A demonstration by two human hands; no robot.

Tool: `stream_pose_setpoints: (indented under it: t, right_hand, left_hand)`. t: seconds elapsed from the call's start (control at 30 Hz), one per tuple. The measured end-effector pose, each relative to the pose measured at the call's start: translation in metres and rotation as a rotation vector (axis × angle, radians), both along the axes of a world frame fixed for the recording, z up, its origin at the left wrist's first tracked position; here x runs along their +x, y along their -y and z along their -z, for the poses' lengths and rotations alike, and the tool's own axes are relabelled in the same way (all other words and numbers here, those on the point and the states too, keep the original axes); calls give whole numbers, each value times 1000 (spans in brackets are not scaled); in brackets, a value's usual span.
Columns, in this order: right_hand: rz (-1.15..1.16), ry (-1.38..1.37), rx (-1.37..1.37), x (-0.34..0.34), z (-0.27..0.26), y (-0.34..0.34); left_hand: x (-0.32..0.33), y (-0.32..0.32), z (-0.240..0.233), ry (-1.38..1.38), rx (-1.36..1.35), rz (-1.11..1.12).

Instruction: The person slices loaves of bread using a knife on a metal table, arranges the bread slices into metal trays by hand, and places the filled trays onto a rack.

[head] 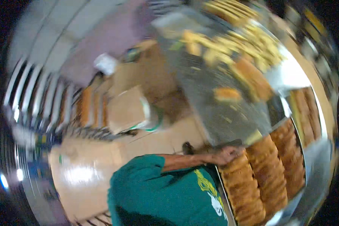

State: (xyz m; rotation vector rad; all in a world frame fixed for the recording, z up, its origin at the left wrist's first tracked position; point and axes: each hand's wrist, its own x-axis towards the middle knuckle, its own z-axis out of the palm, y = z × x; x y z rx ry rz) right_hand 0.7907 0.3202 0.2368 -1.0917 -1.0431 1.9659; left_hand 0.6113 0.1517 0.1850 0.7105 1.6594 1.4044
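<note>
My left hand (227, 155) reaches out from a green sleeve, its fingers curled at the near end of a browned bread loaf (240, 189). A small dark object (234, 143) shows by the knuckles; blur hides whether the hand grips it. My right hand is out of view. More browned loaves (267, 166) lie side by side in a metal tray (227, 195). Above the hand is a grey work surface (212, 113) with crumbs, a short bread piece (227, 93), a cut loaf (252, 76) and a heap of pale yellow strips (254, 45), apparently bread.
A second tray of loaves (308, 113) is at the right. White sheet material (291, 73) lies beside the strips. A lidded beige container (128, 110) stands on the tiled floor (169, 138), near a slatted rack (42, 96) at the left. Motion blur softens much of the view.
</note>
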Motion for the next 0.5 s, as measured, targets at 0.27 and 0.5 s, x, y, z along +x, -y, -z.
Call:
stream_pose_setpoints:
  t: [0.27,0.5]
  right_hand:
    - [-474,-176,-42,-93,-69,70]
    - [-730,-255,-121,-175,-92,149]
  left_hand:
    - [24,139,-137,-54,6,-715]
    - [19,271,-151,2,107,-1430]
